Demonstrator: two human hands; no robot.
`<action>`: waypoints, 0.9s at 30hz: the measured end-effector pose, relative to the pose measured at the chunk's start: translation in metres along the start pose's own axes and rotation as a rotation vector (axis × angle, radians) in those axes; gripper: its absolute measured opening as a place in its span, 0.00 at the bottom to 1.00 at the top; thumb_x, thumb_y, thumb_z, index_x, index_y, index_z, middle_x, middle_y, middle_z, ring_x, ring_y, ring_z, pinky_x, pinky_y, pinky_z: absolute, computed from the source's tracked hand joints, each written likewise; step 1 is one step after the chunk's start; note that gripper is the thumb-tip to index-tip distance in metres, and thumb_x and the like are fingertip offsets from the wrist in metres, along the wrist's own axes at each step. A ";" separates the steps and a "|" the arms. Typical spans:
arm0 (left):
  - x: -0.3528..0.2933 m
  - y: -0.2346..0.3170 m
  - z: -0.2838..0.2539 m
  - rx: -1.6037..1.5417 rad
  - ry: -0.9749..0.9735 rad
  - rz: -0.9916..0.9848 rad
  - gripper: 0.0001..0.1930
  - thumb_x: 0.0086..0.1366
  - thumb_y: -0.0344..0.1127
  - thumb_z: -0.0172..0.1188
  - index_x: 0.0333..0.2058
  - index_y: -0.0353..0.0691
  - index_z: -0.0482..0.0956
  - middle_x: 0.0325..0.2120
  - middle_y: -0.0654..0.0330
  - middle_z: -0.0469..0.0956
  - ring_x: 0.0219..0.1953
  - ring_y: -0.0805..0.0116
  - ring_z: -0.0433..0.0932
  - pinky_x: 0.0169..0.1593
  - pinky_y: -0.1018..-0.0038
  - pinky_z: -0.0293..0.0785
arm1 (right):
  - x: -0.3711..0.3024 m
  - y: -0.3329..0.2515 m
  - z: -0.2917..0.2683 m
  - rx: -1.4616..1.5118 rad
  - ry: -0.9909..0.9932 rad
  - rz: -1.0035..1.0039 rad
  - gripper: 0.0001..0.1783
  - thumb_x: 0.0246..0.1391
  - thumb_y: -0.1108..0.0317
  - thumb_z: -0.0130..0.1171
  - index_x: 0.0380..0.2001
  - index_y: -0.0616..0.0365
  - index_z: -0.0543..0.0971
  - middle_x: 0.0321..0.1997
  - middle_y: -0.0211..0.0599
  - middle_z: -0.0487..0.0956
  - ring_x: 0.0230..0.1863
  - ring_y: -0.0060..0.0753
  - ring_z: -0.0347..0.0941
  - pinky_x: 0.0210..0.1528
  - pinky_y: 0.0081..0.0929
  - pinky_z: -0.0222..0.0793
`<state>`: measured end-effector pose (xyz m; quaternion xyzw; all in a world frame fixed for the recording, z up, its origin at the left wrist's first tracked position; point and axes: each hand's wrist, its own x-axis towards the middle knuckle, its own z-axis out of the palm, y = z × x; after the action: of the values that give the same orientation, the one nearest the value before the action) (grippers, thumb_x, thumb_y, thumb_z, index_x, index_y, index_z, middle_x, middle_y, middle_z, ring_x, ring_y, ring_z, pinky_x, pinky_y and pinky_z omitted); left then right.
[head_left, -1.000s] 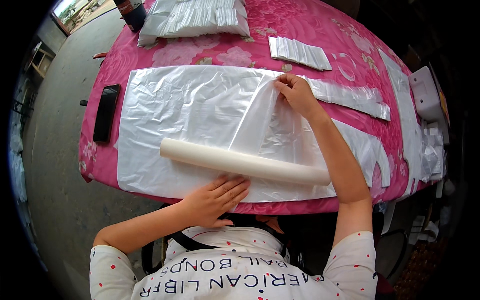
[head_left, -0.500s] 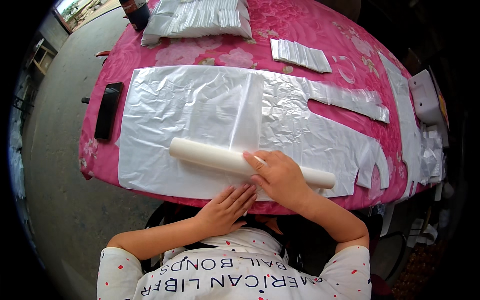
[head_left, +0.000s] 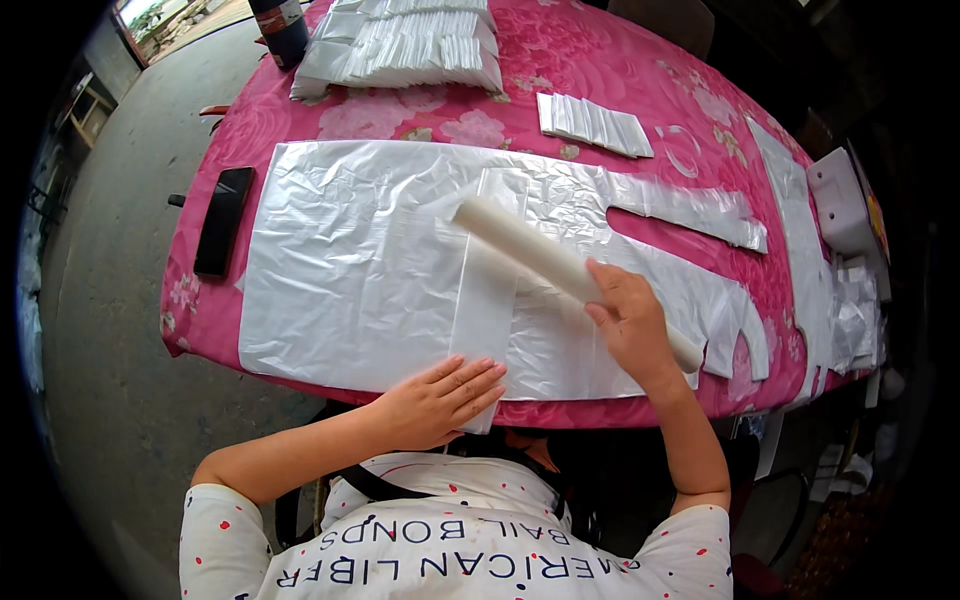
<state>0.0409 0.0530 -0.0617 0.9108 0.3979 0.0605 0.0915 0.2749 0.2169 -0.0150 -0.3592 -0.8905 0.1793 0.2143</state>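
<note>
"How does the smooth, white cylindrical roll (head_left: 525, 245) sit?"
"Slanted over the crinkled, silvery-white plastic sheet (head_left: 350, 260), far end leftward."
"And that sheet?"
"Spread flat, its cut-out end pointing right."
"The narrow, translucent white plastic strip (head_left: 484, 310)?"
"Crosswise over the sheet, near its middle."

White short-sleeved shirt (head_left: 450, 545); red specks (head_left: 224, 525); dark lettering (head_left: 458, 573)

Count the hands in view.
2: the left hand lies on the plastic near its lower edge; the right hand grips the roll. No others show.
</note>
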 end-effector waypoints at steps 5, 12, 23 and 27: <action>0.006 0.011 0.014 0.255 0.065 0.021 0.26 0.58 0.39 0.48 0.57 0.44 0.63 0.60 0.56 0.59 0.63 0.62 0.57 0.63 0.62 0.51 | -0.011 -0.047 0.038 0.008 -0.116 -0.289 0.27 0.38 0.74 0.60 0.49 0.52 0.74 0.47 0.35 0.73 0.47 0.39 0.67 0.50 0.37 0.62; -0.001 0.021 0.029 0.330 0.049 -0.001 0.27 0.61 0.40 0.42 0.61 0.45 0.57 0.63 0.59 0.53 0.65 0.63 0.52 0.65 0.64 0.45 | 0.053 -0.023 0.055 -0.077 0.033 -0.315 0.26 0.41 0.73 0.59 0.49 0.50 0.74 0.46 0.34 0.74 0.46 0.39 0.68 0.51 0.36 0.60; -0.005 0.014 0.022 0.116 0.119 0.072 0.27 0.61 0.39 0.44 0.60 0.43 0.58 0.62 0.56 0.55 0.64 0.62 0.54 0.64 0.65 0.49 | 0.124 0.018 0.068 -0.167 0.229 -0.217 0.25 0.44 0.75 0.58 0.50 0.53 0.73 0.52 0.38 0.71 0.55 0.43 0.64 0.58 0.38 0.55; -0.011 0.006 0.008 0.065 0.144 0.027 0.24 0.59 0.36 0.46 0.55 0.39 0.64 0.59 0.53 0.59 0.61 0.61 0.59 0.62 0.65 0.55 | 0.075 -0.006 0.065 0.017 0.031 -0.308 0.28 0.40 0.80 0.56 0.51 0.57 0.71 0.56 0.42 0.68 0.60 0.47 0.59 0.61 0.38 0.54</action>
<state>0.0392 0.0405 -0.0683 0.9119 0.3929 0.1141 0.0322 0.1894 0.2558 -0.0476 -0.2191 -0.9301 0.1463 0.2559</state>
